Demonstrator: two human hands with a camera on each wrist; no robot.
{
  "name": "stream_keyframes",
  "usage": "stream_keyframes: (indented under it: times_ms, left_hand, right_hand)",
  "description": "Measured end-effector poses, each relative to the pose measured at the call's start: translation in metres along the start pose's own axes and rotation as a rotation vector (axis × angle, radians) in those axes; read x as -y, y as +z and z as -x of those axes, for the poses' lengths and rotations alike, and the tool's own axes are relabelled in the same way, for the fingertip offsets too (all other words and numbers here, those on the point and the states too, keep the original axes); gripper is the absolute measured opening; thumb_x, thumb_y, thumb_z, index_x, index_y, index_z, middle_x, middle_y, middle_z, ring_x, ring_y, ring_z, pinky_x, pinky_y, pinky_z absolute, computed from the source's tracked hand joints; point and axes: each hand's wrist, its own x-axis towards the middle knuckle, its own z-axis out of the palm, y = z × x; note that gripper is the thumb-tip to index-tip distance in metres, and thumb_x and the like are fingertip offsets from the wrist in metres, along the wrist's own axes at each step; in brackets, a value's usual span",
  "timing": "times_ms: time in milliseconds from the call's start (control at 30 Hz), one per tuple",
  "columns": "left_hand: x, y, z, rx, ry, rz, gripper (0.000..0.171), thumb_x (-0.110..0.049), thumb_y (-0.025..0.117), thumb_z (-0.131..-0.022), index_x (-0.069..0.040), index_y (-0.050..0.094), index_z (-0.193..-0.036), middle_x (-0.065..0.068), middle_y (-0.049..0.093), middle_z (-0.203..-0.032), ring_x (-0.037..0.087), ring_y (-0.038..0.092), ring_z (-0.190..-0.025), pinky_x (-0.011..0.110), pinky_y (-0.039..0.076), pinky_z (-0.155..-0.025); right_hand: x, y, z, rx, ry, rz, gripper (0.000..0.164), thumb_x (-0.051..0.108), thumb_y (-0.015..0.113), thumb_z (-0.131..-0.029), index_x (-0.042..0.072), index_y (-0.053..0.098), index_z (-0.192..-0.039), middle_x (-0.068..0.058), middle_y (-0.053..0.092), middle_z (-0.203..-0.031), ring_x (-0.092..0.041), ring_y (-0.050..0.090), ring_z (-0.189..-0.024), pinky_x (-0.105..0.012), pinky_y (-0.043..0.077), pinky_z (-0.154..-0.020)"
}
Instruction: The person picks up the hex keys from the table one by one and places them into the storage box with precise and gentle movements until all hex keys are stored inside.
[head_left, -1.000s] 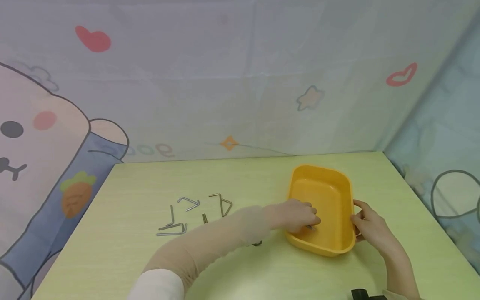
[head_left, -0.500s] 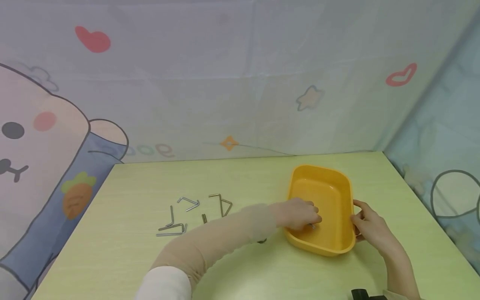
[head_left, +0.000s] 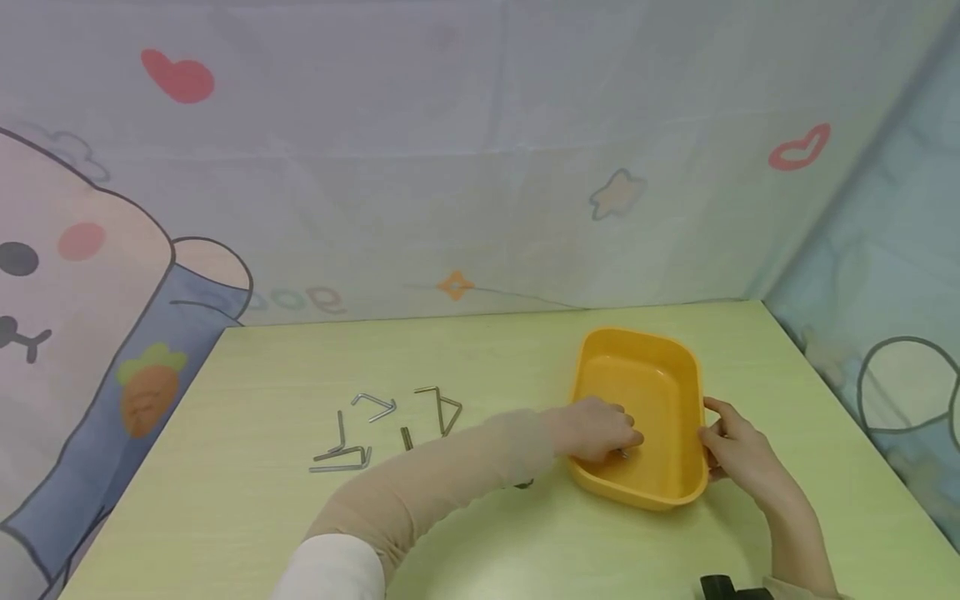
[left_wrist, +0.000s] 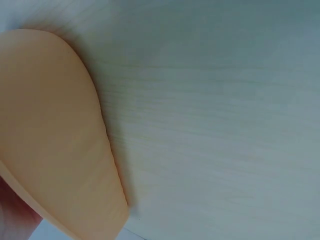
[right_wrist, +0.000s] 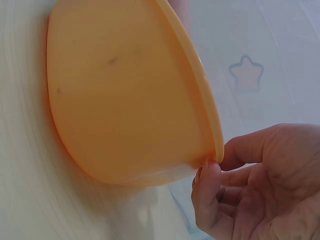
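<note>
The left hand (head_left: 597, 427) reaches over the near-left rim into a yellow plastic bin (head_left: 667, 450), fingers curled low near its floor. A small silvery metal end, seemingly of a hex key (head_left: 622, 452), shows under the fingertips; the rest of it is hidden. The right hand (head_left: 738, 442) pinches the bin's right rim between thumb and fingers, as the right wrist view also shows. In the left wrist view the bin's outer wall (left_wrist: 55, 130) fills the left side, and only a bit of the left hand (left_wrist: 17, 215) appears at the lower corner.
Several L-shaped hex keys, silver ones (head_left: 341, 467) and brass-coloured ones (head_left: 440, 410), lie on the light green table (head_left: 300, 358) left of the bin. The left forearm (head_left: 450, 458) crosses in front of some. A printed curtain (head_left: 375, 208) stands behind the table.
The left hand has shifted very slightly right inside the bin, with the metal end still under its fingertips. The right hand keeps its pinch on the rim. The head view has tilted a little.
</note>
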Motion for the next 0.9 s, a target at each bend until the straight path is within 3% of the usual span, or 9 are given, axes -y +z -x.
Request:
stream_keyframes:
  times_ms: [200, 467, 600, 900]
  left_hand:
    - [0.001, 0.002, 0.001, -0.002, -0.003, 0.016, 0.016, -0.029, 0.047, -0.100, -0.028, 0.060, -0.110, -0.010, 0.061, -0.103, 0.008, 0.057, -0.095, 0.022, 0.047, -0.069]
    - [0.002, -0.010, 0.009, -0.010, -0.050, 0.173, 0.017, -0.032, 0.052, -0.097, -0.026, 0.062, -0.110, -0.009, 0.056, -0.101, 0.007, 0.055, -0.090, 0.020, 0.047, -0.073]
    - [0.003, -0.019, 0.015, -0.023, -0.059, 0.264, 0.019, -0.030, 0.058, -0.095, -0.024, 0.061, -0.113, -0.008, 0.057, -0.104, 0.006, 0.056, -0.092, 0.017, 0.047, -0.077]
    - [0.002, -0.033, 0.034, -0.083, -0.075, 0.337, 0.028, -0.030, 0.062, -0.093, -0.022, 0.061, -0.120, -0.007, 0.058, -0.107, 0.005, 0.058, -0.092, 0.015, 0.047, -0.078]
  right_hand:
    - [0.000, -0.001, 0.000, 0.005, -0.009, -0.012, 0.057, 0.014, 0.039, -0.101, -0.009, 0.016, -0.147, -0.012, 0.049, -0.089, -0.014, 0.053, -0.069, -0.027, 0.056, -0.061]
    - [-0.002, -0.002, 0.002, 0.021, -0.033, -0.047, 0.057, 0.015, 0.039, -0.102, -0.009, 0.014, -0.148, -0.014, 0.049, -0.093, -0.014, 0.059, -0.071, -0.028, 0.057, -0.061]
    - [-0.004, -0.003, 0.002, 0.024, -0.042, -0.063, 0.057, 0.015, 0.039, -0.102, -0.010, 0.015, -0.148, -0.014, 0.049, -0.093, -0.013, 0.060, -0.070, -0.028, 0.057, -0.061]
    - [-0.004, -0.003, 0.002, 0.025, -0.041, -0.059, 0.057, 0.015, 0.040, -0.102, -0.010, 0.015, -0.147, -0.015, 0.049, -0.094, -0.012, 0.058, -0.070, -0.028, 0.057, -0.061]
